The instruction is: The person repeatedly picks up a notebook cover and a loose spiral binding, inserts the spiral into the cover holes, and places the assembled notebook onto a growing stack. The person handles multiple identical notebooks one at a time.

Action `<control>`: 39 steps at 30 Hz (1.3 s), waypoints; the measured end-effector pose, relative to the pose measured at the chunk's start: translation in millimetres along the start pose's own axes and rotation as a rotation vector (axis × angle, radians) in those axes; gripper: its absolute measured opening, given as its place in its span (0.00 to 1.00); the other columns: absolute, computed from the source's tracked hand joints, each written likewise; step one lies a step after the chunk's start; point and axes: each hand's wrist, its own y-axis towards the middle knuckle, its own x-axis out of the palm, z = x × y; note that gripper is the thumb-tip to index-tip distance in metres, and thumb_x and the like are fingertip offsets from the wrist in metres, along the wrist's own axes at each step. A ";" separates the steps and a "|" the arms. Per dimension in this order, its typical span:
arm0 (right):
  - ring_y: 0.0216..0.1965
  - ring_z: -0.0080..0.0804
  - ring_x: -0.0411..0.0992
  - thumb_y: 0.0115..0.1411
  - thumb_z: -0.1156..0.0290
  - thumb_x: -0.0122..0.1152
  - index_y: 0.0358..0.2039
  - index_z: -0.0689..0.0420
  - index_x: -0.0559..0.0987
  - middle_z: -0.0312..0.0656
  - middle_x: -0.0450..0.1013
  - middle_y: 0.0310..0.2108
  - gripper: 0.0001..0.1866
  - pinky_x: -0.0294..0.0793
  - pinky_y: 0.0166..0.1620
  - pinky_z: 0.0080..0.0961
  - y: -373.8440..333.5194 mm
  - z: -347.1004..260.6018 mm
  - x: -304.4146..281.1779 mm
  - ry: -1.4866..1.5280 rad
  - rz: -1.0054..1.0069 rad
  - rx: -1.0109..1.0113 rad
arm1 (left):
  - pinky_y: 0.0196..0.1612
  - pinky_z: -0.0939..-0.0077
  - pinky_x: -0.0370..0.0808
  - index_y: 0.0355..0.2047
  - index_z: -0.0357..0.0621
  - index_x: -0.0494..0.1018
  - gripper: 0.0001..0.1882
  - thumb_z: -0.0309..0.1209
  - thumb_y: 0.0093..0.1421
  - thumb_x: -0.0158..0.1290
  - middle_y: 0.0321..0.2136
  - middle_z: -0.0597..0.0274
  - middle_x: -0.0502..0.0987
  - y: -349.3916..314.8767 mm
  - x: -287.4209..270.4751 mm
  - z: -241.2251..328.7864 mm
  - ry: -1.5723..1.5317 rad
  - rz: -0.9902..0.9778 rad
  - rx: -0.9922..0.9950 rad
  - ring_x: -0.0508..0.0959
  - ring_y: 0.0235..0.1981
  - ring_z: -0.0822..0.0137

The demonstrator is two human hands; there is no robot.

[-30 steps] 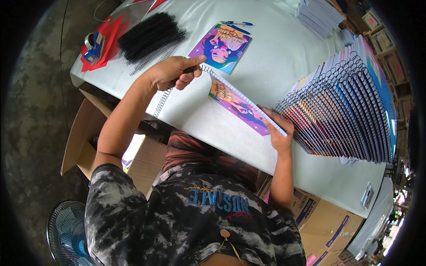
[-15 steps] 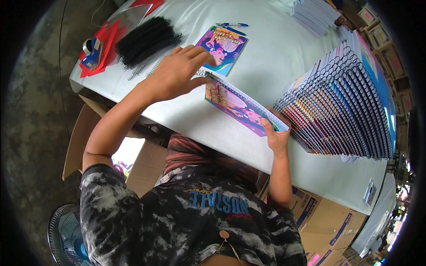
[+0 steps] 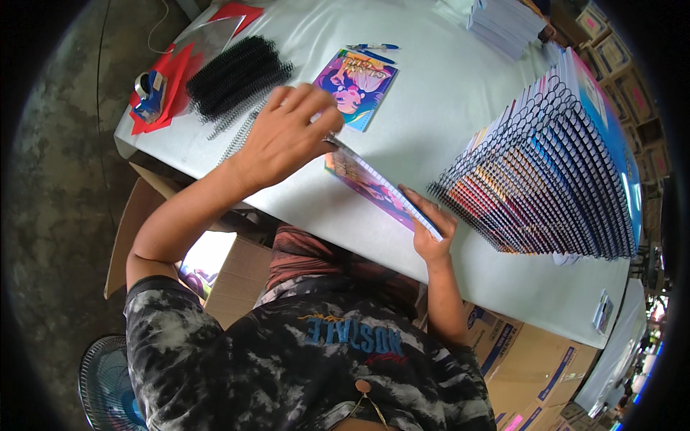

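Observation:
In my right hand (image 3: 434,228) is a thin notebook (image 3: 370,188) with a colourful illustrated cover, tilted so its long holed edge faces up. My fingers lie behind its right end, the thumb in front. My left hand (image 3: 291,136) is curled at the notebook's left end, its fingers slightly blurred. A dark bit of spiral coil (image 3: 331,141) shows at its fingertips; the rest is hidden by the hand. Beyond it, a second notebook (image 3: 357,87) with a similar cover lies flat on the table. A pile of black spiral coils (image 3: 237,75) lies at the far left.
A tall stack of coil-bound notebooks (image 3: 546,172) stands close to my right hand. White paper stacks (image 3: 507,27) sit at the far right. Pens (image 3: 372,47), a blue tape dispenser (image 3: 149,97) and red sheets (image 3: 183,75) lie on the white-covered table (image 3: 302,205). Cartons (image 3: 532,359) stand below.
My left hand has curled in and moved slightly down at the notebook's left end. My right hand has shifted left and down, tilting the notebook so its cover shows less.

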 end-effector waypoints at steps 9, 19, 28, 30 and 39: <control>0.35 0.40 0.77 0.49 0.85 0.53 0.39 0.66 0.77 0.51 0.76 0.35 0.15 0.77 0.36 0.26 -6.3 -19.5 19.9 -0.052 0.001 -0.131 | 0.60 0.42 0.27 0.58 0.26 0.50 0.53 0.69 0.53 0.27 0.60 0.35 0.46 -41.6 72.0 -2.9 0.236 0.901 0.127 0.36 0.65 0.47; 0.34 0.39 0.77 0.50 0.76 0.57 0.39 0.65 0.77 0.52 0.76 0.34 0.15 0.78 0.34 0.25 -2.6 -17.4 29.2 0.034 -0.006 -0.205 | 0.60 0.47 0.23 0.61 0.27 0.38 0.57 0.71 0.51 0.27 0.62 0.33 0.35 -27.1 61.1 -21.7 0.024 1.258 -0.110 0.31 0.64 0.44; 0.34 0.42 0.77 0.51 0.77 0.57 0.39 0.65 0.77 0.52 0.76 0.34 0.14 0.78 0.34 0.26 -4.3 -19.4 30.7 0.065 0.002 -0.200 | 0.61 0.46 0.30 0.58 0.28 0.52 0.53 0.70 0.53 0.24 0.59 0.32 0.42 -40.8 81.2 -11.0 0.002 1.204 -0.061 0.38 0.64 0.43; 0.35 0.42 0.77 0.51 0.77 0.57 0.40 0.66 0.77 0.52 0.76 0.34 0.14 0.78 0.34 0.26 -12.1 -22.3 34.2 0.090 -0.010 -0.188 | 0.61 0.46 0.27 0.58 0.27 0.51 0.55 0.71 0.52 0.25 0.60 0.31 0.35 -45.4 91.6 -2.6 -0.061 1.025 -0.223 0.33 0.64 0.41; 0.34 0.42 0.77 0.54 0.74 0.54 0.38 0.66 0.77 0.52 0.76 0.35 0.13 0.77 0.36 0.27 -12.6 -26.4 32.7 0.067 -0.042 -0.153 | 0.61 0.47 0.30 0.60 0.27 0.38 0.58 0.71 0.50 0.33 0.62 0.37 0.35 -46.4 90.2 1.0 -0.066 0.935 -0.150 0.33 0.64 0.48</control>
